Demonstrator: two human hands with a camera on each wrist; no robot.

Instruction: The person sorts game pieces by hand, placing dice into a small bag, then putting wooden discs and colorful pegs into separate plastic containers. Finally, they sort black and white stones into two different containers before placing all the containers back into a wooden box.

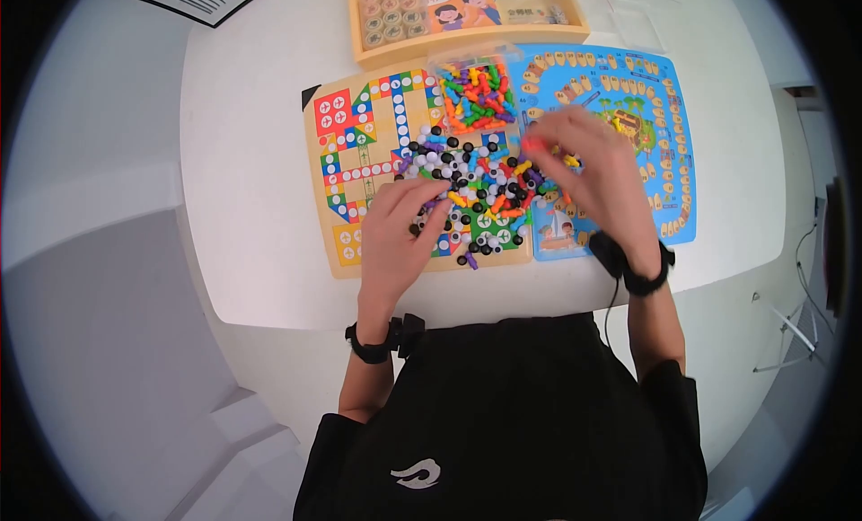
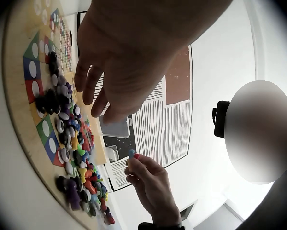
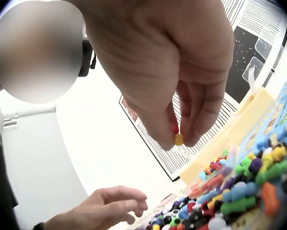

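My right hand (image 1: 600,171) is raised over the right side of the pile, pinching small plastic game pegs between thumb and fingers. A yellow peg end (image 3: 179,139) and some red (image 3: 175,129) show at its fingertips, and a blue end (image 2: 131,153) shows in the left wrist view. My left hand (image 1: 395,234) is over the pile's left side, fingers bent loosely and nothing visible in them. Below both hands spreads a heap of colored pegs (image 1: 498,202) mixed with black and white round pieces (image 1: 485,245). Behind it stands a clear box of colored pegs (image 1: 479,94).
The heap lies across a ludo-style board (image 1: 386,153), next to a blue path board (image 1: 678,162). A wooden tray (image 1: 467,48) with round wooden pieces and a booklet stands at the back. A clear lid (image 1: 639,25) lies at the back right of the white table (image 1: 242,162).
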